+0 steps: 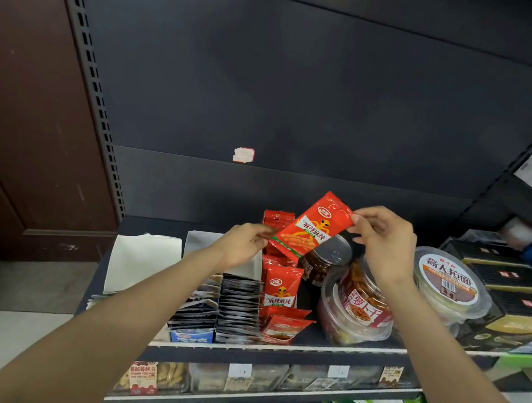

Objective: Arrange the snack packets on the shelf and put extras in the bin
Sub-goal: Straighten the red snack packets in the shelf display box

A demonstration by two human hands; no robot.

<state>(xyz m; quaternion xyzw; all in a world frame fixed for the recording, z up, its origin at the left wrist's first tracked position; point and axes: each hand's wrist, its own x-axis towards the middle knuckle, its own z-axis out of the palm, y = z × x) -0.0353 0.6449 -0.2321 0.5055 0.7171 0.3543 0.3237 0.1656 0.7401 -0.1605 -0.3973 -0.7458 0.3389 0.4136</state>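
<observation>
A red snack packet (pixel 314 227) is held tilted above the dark shelf (pixel 271 347). My left hand (pixel 242 247) pinches its lower left corner. My right hand (pixel 383 241) pinches its upper right corner. Below it stands a row of matching red packets (pixel 279 288), and a few more red packets (pixel 284 327) lie flat at the front edge. Another red packet group (pixel 277 220) stands behind, partly hidden by the held packet.
Left of the red row stand several dark packets (pixel 238 306) and white boxes (pixel 143 261). Clear tubs (pixel 358 303) and a jar (pixel 326 261) sit on the right, with a round lidded tub (pixel 450 278) and black boxes (pixel 517 277) beyond. Lower shelves hold more goods.
</observation>
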